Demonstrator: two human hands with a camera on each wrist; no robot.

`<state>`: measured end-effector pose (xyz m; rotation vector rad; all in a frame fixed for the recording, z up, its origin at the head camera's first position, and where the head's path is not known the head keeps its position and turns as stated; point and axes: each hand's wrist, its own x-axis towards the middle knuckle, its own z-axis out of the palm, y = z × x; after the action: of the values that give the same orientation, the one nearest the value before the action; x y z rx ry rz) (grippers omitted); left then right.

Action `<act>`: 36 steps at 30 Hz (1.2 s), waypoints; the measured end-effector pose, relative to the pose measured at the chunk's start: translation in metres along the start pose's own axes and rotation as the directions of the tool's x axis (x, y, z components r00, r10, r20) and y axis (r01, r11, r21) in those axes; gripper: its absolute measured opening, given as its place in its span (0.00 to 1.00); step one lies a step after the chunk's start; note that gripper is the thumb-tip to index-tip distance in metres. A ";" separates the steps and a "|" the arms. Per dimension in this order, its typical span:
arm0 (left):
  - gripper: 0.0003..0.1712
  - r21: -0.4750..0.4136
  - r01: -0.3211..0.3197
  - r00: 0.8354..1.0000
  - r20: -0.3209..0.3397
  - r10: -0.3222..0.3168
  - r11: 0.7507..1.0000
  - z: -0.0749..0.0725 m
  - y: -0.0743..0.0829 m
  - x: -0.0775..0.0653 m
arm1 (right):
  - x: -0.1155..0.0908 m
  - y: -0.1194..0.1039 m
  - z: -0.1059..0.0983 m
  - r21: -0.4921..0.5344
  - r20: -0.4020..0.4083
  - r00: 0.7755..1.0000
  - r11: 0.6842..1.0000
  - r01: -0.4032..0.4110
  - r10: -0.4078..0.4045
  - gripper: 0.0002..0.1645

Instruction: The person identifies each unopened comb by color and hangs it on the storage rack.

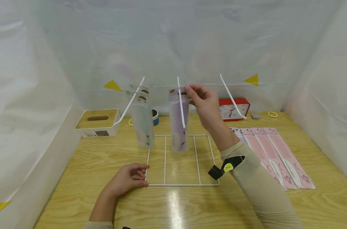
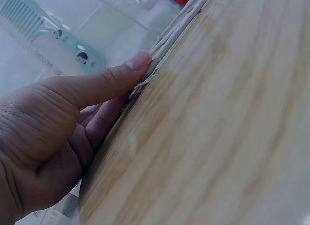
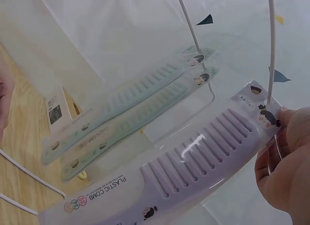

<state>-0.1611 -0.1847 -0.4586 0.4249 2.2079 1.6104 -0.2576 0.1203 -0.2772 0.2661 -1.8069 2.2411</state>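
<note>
A white wire rack [image 1: 165,159] stands on the table, with three long hook arms rising above its base. My left hand [image 1: 127,179] holds the base's front left corner, thumb at the front wire and index finger on the side wire. My right hand [image 1: 203,100] pinches the upper right corner of a packaged purple comb [image 1: 179,124]. The top of this pack is at the middle hook [image 3: 271,46], which passes through it. On the left hook [image 1: 130,103] hang two packaged green combs [image 3: 126,121], one behind the other.
Several packaged pink combs [image 1: 288,156] lie on the right, beside partly hidden purple packs [image 1: 239,133]. A red clock [image 1: 234,109], a tissue box [image 1: 97,122], a blue round container [image 1: 155,117] and a yellow ring [image 1: 272,114] stand or lie along the back. The right hook [image 1: 232,97] juts toward me.
</note>
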 end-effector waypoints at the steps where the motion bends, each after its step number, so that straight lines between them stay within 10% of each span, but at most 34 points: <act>1: 0.36 0.001 -0.001 1.000 0.000 0.001 1.000 0.000 0.000 0.000 | 0.001 -0.001 0.000 -0.006 -0.007 1.000 1.000 -0.009 0.009 0.04; 18: 0.36 -0.006 0.001 1.000 0.012 0.000 1.000 0.000 0.001 -0.001 | -0.014 0.019 -0.039 -0.147 0.099 0.989 0.984 -0.097 0.113 0.21; 36: 0.36 -0.004 -0.013 1.000 0.012 0.013 1.000 0.000 0.002 -0.002 | -0.049 0.083 -0.163 -0.598 0.118 0.961 0.790 -0.132 0.249 0.33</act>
<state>-0.1593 -0.1847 -0.4562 0.4478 2.1966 1.6146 -0.2337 0.2586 -0.4037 0.1825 -2.6291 1.6784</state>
